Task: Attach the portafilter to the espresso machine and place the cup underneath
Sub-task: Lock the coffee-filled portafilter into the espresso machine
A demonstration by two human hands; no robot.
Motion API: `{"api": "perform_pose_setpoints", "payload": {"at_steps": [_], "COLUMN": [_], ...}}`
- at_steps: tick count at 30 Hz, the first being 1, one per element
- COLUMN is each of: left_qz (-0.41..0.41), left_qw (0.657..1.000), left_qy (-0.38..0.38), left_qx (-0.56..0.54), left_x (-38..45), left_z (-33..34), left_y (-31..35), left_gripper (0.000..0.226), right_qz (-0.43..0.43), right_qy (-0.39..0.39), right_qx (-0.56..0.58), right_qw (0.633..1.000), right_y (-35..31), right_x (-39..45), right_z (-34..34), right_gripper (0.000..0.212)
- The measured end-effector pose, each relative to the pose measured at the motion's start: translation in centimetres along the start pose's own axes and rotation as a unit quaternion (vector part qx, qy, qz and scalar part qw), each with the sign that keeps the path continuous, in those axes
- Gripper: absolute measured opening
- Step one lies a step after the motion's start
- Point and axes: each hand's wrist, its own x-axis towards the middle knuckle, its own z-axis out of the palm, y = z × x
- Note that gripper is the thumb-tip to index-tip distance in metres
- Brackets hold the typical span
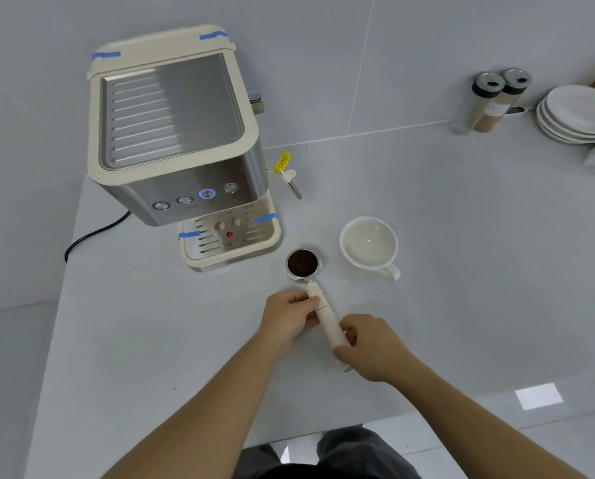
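Note:
A cream and steel espresso machine (pixel 175 133) stands at the back left of the white counter, one button lit blue. The portafilter (pixel 303 263), its basket full of dark coffee grounds, lies just right of the machine's drip tray (pixel 230 242). Its cream handle (pixel 328 323) points toward me. My left hand (pixel 287 321) grips the upper part of the handle. My right hand (pixel 372 347) holds the handle's lower end. A white cup (pixel 369 244), empty and upright, sits to the right of the portafilter, handle toward me.
The steam wand (pixel 290 181) with a yellow tag sticks out on the machine's right. A black power cord (pixel 95 233) trails left. Two lidded jars (pixel 489 102) and a stack of white plates (pixel 577 114) stand at the back right. The counter's front edge (pixel 323 430) is near my body.

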Motion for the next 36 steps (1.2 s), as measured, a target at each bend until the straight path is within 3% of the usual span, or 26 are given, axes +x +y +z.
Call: {"api": "perform_pose_setpoints", "payload": {"at_steps": [13,21,26,36], "left_qz": [0.064,0.066,0.071,0.1], "left_qw": [0.997,0.997,0.997,0.991], "left_qy": [-0.02,-0.023,-0.033,-0.02], "left_qx": [-0.043,-0.032,-0.001,0.092], "left_x": [-3.2,-4.5,-5.3,-7.8], "left_z": [-3.9,-6.3,-7.5,-10.3], "left_y": [2.9,5.6,6.5,7.2], "left_gripper": [0.014,0.009,0.008,0.011], "right_qz": [-0.041,-0.021,-0.028,-0.044], "right_qy": [-0.022,-0.118,-0.184,-0.232], "right_qx": [0.115,0.34,0.361,0.361], "right_qw": [0.992,0.933,0.914,0.902], "right_y": [-4.0,-6.5,-7.8,-9.1], "right_x": [-2.7,-2.1,-1.9,-1.7], "right_z": [-1.9,-2.6,-3.1,-2.2], "right_gripper": [0.034,0.03,0.044,0.055]}}
